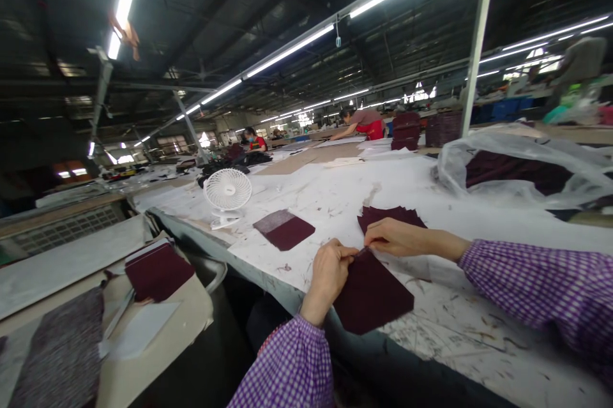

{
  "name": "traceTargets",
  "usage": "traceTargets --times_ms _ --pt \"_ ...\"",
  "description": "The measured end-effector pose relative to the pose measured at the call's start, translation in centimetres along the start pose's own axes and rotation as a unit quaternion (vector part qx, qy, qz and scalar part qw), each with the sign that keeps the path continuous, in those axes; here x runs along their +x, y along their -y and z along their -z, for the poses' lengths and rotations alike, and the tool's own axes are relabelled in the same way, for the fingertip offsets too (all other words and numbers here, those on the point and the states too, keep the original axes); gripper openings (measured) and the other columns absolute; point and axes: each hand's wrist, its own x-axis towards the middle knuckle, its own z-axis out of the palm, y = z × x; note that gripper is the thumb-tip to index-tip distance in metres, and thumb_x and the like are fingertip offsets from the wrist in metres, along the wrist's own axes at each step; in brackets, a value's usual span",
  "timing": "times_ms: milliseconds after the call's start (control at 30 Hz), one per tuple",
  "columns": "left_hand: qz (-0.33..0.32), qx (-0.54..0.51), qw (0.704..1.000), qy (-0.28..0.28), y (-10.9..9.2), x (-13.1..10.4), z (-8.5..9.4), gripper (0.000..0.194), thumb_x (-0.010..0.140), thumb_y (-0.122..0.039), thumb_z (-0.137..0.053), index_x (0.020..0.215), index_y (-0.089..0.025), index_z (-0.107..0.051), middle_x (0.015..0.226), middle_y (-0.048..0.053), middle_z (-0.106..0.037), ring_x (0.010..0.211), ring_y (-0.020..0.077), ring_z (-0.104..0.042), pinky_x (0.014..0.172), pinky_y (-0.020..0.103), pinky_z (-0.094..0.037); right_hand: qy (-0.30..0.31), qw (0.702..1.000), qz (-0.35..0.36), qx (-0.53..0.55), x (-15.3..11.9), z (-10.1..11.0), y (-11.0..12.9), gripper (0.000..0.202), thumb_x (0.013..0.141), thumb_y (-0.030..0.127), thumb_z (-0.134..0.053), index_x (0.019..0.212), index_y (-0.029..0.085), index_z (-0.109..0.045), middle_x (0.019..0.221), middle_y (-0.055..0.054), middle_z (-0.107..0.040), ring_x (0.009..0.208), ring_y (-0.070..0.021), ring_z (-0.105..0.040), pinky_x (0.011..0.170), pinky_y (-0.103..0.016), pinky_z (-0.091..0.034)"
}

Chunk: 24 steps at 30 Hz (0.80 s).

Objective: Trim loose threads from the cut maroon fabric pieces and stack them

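A dark maroon fabric piece (371, 296) hangs partly over the front edge of the white table. My left hand (331, 271) pinches its upper edge, thumb and forefinger closed on it. Close beside it, my right hand (390, 237) grips the same edge with fingers pressed together. Just behind the right hand lies a fanned stack of maroon fabric pieces (395, 215), partly covered by the hand. To the left, another fabric piece (293, 234) rests flat, part maroon and part greyish.
A small white fan (228, 191) stands left on the table (330, 188). A clear plastic bag (453, 162) with maroon cloth sits at the right. On a lower surface at left are folded maroon cloth (160, 272), scissors (119, 313) and grey fabric (62, 344). Other people work farther back.
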Motion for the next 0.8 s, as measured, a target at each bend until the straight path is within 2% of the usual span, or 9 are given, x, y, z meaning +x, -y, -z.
traceTargets --times_ms 167,600,700,800 --pt "0.031 -0.009 0.999 -0.027 0.4 0.2 0.0 0.028 0.078 -0.009 -0.058 0.093 -0.026 -0.074 0.079 0.000 -0.062 0.077 0.0132 -0.058 0.072 0.022 -0.043 -0.010 1.000 -0.001 -0.007 0.3 -0.1 -0.1 0.023 0.085 0.017 -0.043 0.084 0.015 -0.066 0.080 -0.005 -0.066 0.073 -0.0149 -0.059 0.072 -0.025 -0.041" --pt "0.025 0.034 0.999 0.000 0.2 0.2 0.3 0.028 0.079 -0.011 -0.056 0.095 -0.027 -0.073 0.080 0.002 -0.061 0.079 0.0155 -0.058 0.074 0.025 -0.043 0.001 0.999 0.017 -0.041 1.6 -0.5 0.3 0.020 0.083 0.014 -0.044 0.079 0.013 -0.064 0.076 -0.006 -0.063 0.070 -0.0141 -0.056 0.069 -0.025 -0.040" --pt "0.025 0.047 0.999 0.010 0.2 0.2 0.3 0.028 0.079 -0.012 -0.057 0.096 -0.028 -0.073 0.081 0.002 -0.061 0.080 0.0160 -0.057 0.074 0.025 -0.042 -0.009 0.994 0.037 -0.098 1.4 -1.0 0.0 0.022 0.087 0.016 -0.041 0.080 0.013 -0.061 0.075 -0.006 -0.060 0.068 -0.0141 -0.054 0.065 -0.025 -0.039" --pt "0.024 0.049 0.998 0.017 0.2 0.2 0.4 0.028 0.081 -0.012 -0.055 0.097 -0.028 -0.073 0.082 0.002 -0.061 0.079 0.0154 -0.057 0.075 0.025 -0.042 -0.020 0.975 0.092 -0.201 1.1 -1.9 -0.4 0.025 0.091 0.015 -0.036 0.081 0.013 -0.059 0.076 -0.006 -0.057 0.065 -0.0143 -0.050 0.061 -0.027 -0.036"
